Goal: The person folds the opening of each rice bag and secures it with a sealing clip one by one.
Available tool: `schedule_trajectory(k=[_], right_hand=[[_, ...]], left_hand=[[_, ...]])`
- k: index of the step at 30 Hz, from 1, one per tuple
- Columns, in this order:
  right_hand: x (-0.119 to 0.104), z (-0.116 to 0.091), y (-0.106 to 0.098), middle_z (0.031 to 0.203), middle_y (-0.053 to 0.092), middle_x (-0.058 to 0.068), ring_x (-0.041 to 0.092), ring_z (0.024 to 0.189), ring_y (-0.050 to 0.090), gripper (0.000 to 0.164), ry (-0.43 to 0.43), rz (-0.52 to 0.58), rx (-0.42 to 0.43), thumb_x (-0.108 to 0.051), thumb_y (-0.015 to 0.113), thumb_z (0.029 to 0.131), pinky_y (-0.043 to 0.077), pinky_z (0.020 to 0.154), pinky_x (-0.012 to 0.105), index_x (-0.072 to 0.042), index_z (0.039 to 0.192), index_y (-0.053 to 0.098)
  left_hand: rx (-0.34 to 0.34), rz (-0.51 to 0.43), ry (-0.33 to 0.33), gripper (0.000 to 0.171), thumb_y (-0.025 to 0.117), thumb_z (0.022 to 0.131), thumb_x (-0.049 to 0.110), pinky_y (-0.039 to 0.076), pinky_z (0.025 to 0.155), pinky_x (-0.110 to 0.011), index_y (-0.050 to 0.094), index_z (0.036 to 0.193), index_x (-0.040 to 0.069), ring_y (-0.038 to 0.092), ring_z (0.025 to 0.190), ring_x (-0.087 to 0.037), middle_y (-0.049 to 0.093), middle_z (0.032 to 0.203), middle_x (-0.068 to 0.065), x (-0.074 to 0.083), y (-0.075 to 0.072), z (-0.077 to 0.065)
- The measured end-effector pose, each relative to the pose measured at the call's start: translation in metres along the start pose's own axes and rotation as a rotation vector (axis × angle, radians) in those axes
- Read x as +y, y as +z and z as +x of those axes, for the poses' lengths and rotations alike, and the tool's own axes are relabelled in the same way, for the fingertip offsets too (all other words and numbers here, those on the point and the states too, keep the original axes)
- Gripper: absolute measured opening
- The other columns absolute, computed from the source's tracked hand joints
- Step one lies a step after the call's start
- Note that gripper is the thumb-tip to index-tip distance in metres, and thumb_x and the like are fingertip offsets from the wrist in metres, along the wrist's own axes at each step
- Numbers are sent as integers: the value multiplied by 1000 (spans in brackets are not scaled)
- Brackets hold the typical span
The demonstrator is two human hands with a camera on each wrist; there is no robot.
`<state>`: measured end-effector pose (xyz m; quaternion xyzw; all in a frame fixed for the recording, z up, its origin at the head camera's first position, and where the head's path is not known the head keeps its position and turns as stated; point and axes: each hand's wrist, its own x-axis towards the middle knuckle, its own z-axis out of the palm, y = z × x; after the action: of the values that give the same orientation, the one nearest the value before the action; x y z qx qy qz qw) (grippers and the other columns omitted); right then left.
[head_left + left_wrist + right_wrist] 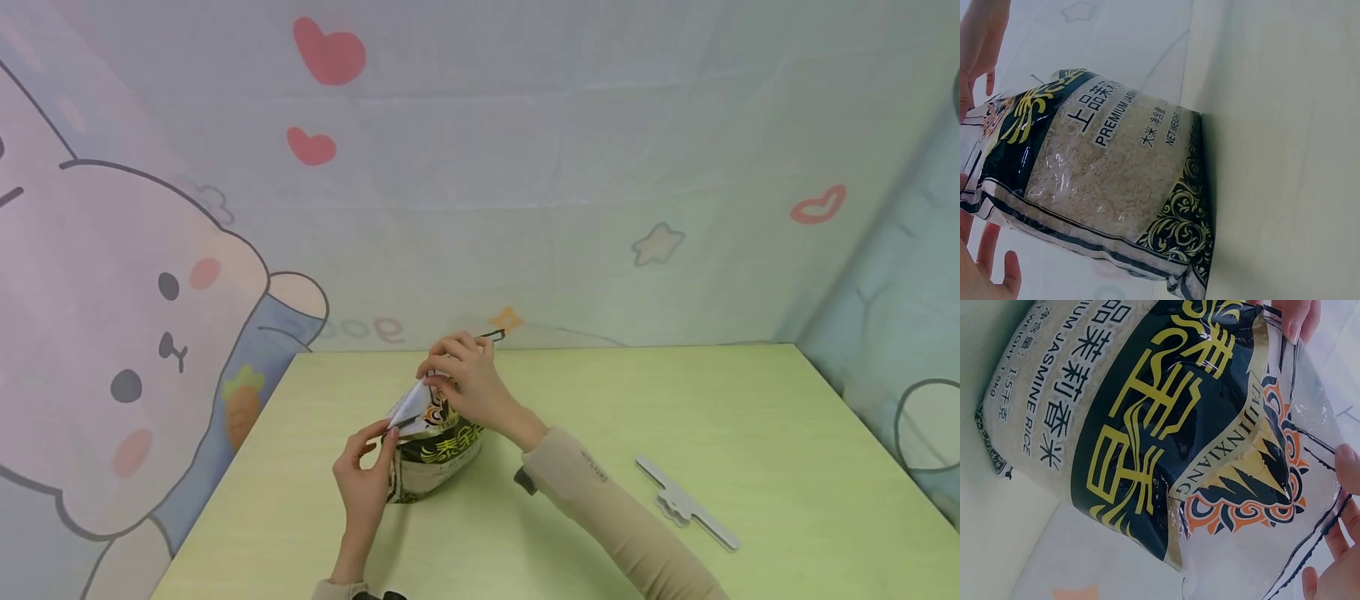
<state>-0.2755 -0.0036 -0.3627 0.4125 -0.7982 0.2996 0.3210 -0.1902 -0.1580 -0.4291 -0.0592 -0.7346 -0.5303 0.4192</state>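
A plastic bag of jasmine rice point(442, 458) stands on the table, its clear printed upper part drawn up between both hands. My left hand point(363, 471) pinches the left end of the bag's top edge between thumb and fingers. With thumb and fingertips, my right hand point(472, 383) pinches that edge farther along, toward the far corner. The right wrist view shows the bag's front print point(1147, 425) and the right thumb and fingers point(1341, 550) on the clear top. White grains show through the bag's side point(1097, 175) in the left wrist view.
A pale sealing clip point(686, 504) with a scalloped grip lies on the table to the right, apart from the bag. The light yellow-green table point(600, 400) ends at a cartoon-printed cloth point(555, 167) behind and at the sides.
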Motion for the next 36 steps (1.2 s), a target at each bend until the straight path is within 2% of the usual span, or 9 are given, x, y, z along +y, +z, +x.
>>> schedule_trajectory(k=[3, 9, 17, 22, 26, 28, 31, 34, 36], right_hand=[[0, 1, 1, 86, 58, -5, 13, 93, 45, 5, 6, -9, 2, -17, 64, 81, 25, 83, 44, -21, 79, 65], [-1, 3, 2, 85, 60, -8, 12, 92, 45, 11, 33, -34, -4, -16, 59, 84, 25, 86, 46, -22, 78, 65], [-1, 4, 1, 87, 62, -8, 13, 89, 44, 23, 59, -72, -30, -7, 53, 88, 26, 85, 48, -24, 77, 64], [-1, 3, 0, 86, 62, -8, 13, 87, 44, 37, 60, -57, -44, 9, 47, 82, 25, 86, 48, -23, 77, 65], [0, 1, -2, 89, 62, -8, 12, 89, 44, 37, 49, -43, -51, 8, 47, 83, 25, 87, 47, -23, 83, 66], [2, -1, -4, 92, 62, -7, 12, 92, 45, 30, 37, -39, -50, 1, 49, 87, 25, 86, 47, -23, 86, 67], [4, -3, -6, 100, 62, -5, 13, 99, 46, 21, 19, -37, -48, -10, 53, 88, 26, 85, 46, -24, 94, 67], [6, -6, -8, 111, 61, -2, 16, 107, 47, 20, 4, -37, -46, -13, 58, 85, 29, 84, 45, -24, 101, 66], [7, -9, -9, 119, 59, -1, 18, 113, 45, 24, 2, -44, -52, -17, 62, 82, 32, 87, 46, -24, 106, 64]], left_hand=[[2, -4, -6, 12, 63, 76, -8, 40, 67, -18, 66, 88, -7, 54, 78, 4, 63, 79, -23, 4, -1, 2], [14, -17, 4, 11, 63, 75, -9, 42, 66, -24, 66, 86, -7, 54, 76, 5, 63, 76, -20, 2, -2, 3], [5, -28, 45, 10, 62, 74, -12, 40, 67, -18, 65, 83, -9, 55, 78, 3, 62, 77, -22, 4, -2, 5], [-4, -31, 15, 10, 62, 75, -11, 41, 68, -19, 65, 84, -9, 55, 78, 6, 62, 77, -23, 4, -3, 3], [7, -55, -14, 9, 62, 76, -9, 43, 68, -20, 65, 84, -9, 56, 79, 6, 63, 79, -23, 3, -1, 2], [17, -65, -11, 9, 62, 76, -9, 43, 68, -20, 65, 84, -8, 56, 79, 5, 64, 79, -19, 2, 0, 2], [29, -82, -18, 9, 62, 76, -8, 43, 67, -17, 65, 85, -8, 56, 79, 5, 66, 79, -5, 0, 1, 1], [33, -76, -23, 9, 62, 76, -8, 42, 67, -16, 65, 85, -8, 55, 79, 6, 64, 81, 9, 0, 1, 0], [34, -76, -42, 10, 62, 77, -8, 42, 67, -17, 65, 86, -9, 55, 79, 7, 63, 82, 13, 0, 1, -1]])
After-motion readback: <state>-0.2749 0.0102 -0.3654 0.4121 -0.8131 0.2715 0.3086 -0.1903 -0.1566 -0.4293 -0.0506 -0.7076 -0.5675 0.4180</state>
